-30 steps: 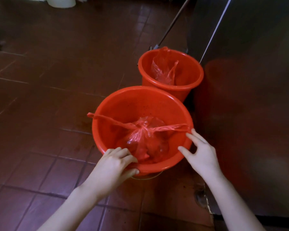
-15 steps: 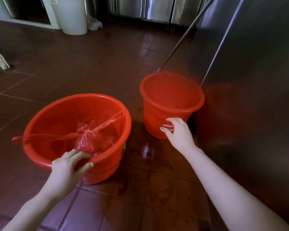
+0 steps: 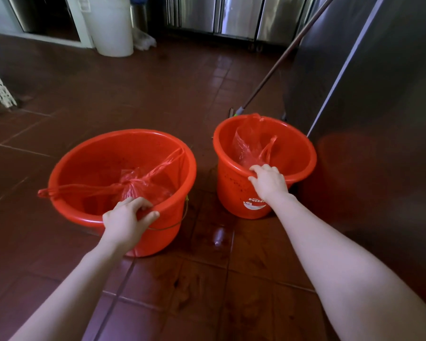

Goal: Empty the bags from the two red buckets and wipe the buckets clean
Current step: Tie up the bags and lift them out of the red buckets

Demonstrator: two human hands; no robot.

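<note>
The left hand (image 3: 124, 219) grips the wide bucket (image 3: 162, 239) at six o'clock on its rim, and the right hand (image 3: 268, 182) grips the narrow bucket (image 3: 231, 193) likewise at six.

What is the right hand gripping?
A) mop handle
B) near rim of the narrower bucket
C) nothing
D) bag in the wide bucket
B: the right hand curls over the near rim of the narrower bucket; the left hand grips the wide bucket by its rim, and the mop handle leans behind, untouched.
</note>
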